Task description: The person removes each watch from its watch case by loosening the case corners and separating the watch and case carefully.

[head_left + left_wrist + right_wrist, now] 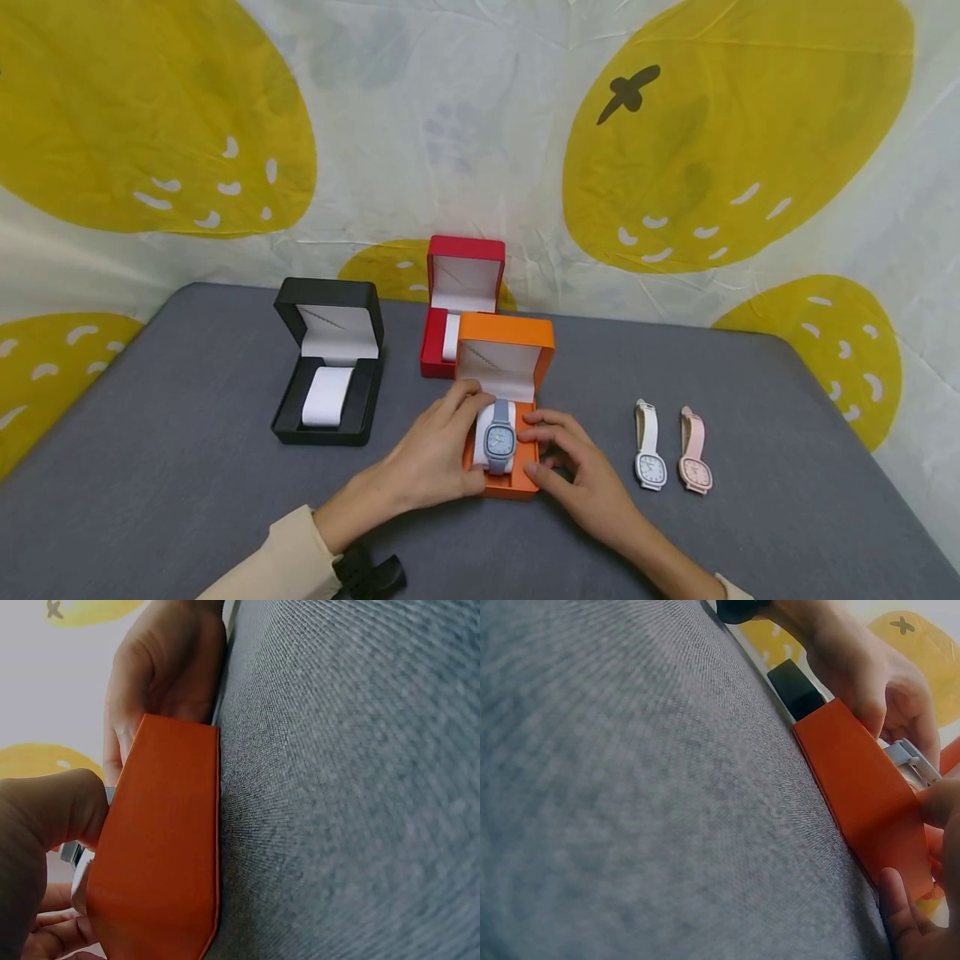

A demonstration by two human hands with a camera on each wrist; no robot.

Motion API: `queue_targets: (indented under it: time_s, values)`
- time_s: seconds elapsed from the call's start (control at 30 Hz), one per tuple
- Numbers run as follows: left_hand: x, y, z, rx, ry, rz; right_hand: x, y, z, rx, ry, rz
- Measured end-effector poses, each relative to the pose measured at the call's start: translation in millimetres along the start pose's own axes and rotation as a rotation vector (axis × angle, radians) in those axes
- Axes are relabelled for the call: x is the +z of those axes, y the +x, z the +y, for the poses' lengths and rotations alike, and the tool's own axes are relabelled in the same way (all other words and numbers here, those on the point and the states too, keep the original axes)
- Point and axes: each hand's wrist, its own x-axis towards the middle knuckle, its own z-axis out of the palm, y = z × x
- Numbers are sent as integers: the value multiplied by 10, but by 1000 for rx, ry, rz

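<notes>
A watch with a light blue strap (pixel 500 440) is wrapped round a white watch pillow (pixel 482 450), which sits in the open orange watch box (pixel 501 492). My left hand (pixel 429 457) spans the pillow's left side, gripping it with the thumb at the front end and fingers at the back. On the box's right side, my right hand (pixel 576 468) holds the wall; in the right wrist view its thumb (pixel 898 900) presses the outside. The left wrist view shows the box's orange outer wall (pixel 161 832) low against the cloth, hiding most of the pillow.
An open black watch box (pixel 283 417) with a white pillow stands to the left. Behind the orange box is an open red one (pixel 432 342), partly covered. A white watch (pixel 650 450) and a pink watch (pixel 695 454) lie right on the grey tabletop (pixel 787 467).
</notes>
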Motion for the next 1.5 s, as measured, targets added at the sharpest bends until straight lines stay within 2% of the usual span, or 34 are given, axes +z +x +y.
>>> queue_targets:
  time_s: [0.13, 0.4, 0.77, 1.03, 1.2, 1.33, 1.5]
  values:
    - [-2, 16, -3, -14, -9, -24, -5, -4, -12, -1, -5, 1]
    - [-45, 33, 4, -123, -35, -85, -8, -8, -21, 14, -16, -4]
    - [-66, 148, 157, -179, 102, -123, -26, -2, -16, 14, -18, 8]
    - [-21, 130, 102, -126, 86, -53, -13, -20, 16, 5, 3, 2]
    - [-9, 96, 58, -98, 84, -34, -1, -37, 67, -4, 11, -1]
    - [-33, 86, 45, -73, 77, -34, -5, -27, 39, 11, 12, 2]
    - [-118, 99, 56, -70, 3, 6, -6, -18, 81, 25, 1, 1]
